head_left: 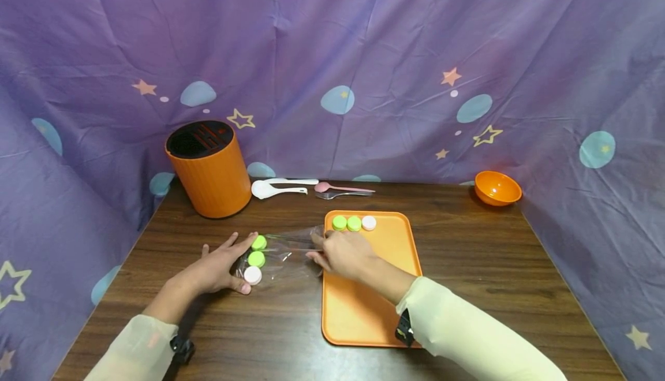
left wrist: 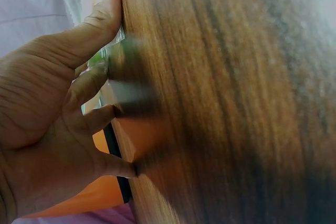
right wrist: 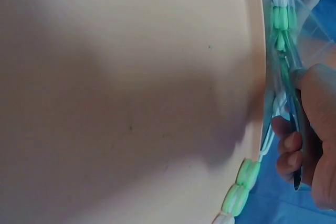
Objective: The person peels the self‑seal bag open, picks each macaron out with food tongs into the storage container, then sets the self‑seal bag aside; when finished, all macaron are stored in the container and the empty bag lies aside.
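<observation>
A clear plastic bag (head_left: 291, 262) lies on the table left of the orange tray (head_left: 371, 317). At its left end is a row of small round pieces, two green (head_left: 256, 259) and one white (head_left: 253, 276). My left hand (head_left: 215, 268) spreads its fingers around that end, with the thumb beside the white piece; in the left wrist view its fingertips touch the table. Over the tray's left edge, my right hand (head_left: 348, 254) pinches the bag's other end between thumb and curled fingers (right wrist: 290, 141). Two green pieces (head_left: 346, 223) and a white one (head_left: 369, 223) line the tray's far edge.
An orange knife block (head_left: 213, 182) with a black top stands at the back left. White spoons (head_left: 277, 190), a pink spoon (head_left: 343, 188) and a fork (head_left: 343, 194) lie along the back. An orange bowl (head_left: 497, 189) sits at the back right, before a purple curtain (head_left: 312, 52).
</observation>
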### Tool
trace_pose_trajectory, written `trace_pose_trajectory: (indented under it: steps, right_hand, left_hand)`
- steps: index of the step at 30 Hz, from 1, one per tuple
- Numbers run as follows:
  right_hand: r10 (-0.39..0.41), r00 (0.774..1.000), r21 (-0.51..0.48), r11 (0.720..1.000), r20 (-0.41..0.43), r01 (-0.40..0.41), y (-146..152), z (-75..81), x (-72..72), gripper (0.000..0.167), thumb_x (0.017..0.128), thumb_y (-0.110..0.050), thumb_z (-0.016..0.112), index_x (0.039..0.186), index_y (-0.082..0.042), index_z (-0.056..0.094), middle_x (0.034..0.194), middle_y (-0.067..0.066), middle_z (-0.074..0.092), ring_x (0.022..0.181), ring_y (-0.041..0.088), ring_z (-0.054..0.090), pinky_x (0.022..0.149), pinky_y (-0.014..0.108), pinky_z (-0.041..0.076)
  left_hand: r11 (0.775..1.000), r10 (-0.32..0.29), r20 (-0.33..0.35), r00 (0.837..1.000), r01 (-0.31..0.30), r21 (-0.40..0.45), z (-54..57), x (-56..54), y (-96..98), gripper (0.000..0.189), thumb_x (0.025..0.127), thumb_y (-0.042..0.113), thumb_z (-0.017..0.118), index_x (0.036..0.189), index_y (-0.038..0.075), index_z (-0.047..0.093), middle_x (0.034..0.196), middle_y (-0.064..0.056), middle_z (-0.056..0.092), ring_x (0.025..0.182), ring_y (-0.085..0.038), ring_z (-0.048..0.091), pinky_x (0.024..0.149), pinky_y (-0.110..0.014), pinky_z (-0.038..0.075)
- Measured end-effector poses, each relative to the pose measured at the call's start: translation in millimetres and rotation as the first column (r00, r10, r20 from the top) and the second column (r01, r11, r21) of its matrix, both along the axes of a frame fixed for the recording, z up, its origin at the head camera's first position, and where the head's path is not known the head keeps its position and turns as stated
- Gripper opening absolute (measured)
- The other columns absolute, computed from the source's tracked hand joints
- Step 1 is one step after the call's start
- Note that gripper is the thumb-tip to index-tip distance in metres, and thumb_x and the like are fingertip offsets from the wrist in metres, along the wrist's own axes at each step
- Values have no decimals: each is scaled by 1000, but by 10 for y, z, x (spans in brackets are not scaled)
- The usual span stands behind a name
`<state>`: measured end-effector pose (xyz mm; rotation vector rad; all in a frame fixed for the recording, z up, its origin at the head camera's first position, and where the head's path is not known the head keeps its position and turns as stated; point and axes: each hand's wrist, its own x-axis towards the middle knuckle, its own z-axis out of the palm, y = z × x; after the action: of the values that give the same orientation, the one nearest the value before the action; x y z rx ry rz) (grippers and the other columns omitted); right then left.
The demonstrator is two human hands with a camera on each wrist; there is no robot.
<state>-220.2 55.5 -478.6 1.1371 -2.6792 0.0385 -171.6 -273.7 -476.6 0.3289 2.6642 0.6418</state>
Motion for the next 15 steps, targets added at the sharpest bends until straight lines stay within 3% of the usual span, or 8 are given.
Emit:
trace_pose_trajectory:
  steps: [5,15]
  right_hand:
    - [0,1000,24,1000,5,0,17,5,9,42,110,-53,63,129,-18,75,92,7,78,68,24,74,49,39,56]
    - [-17,998,19,1000,-65,18,36,24,60,38,109,-52,65,122,-17,75,90,6,78,68,24,75,48,41,58]
  left_hand:
    - [1000,-7,-4,1000,7,4,-12,3,-4,130,75,41,95,179,17,20,181,-21,29,170,-54,13,118,-96,3]
    - [1000,-5,-8,1000,6,8,3,6,-9,133,75,40,96,179,20,17,179,-25,31,170,-54,13,117,-96,4]
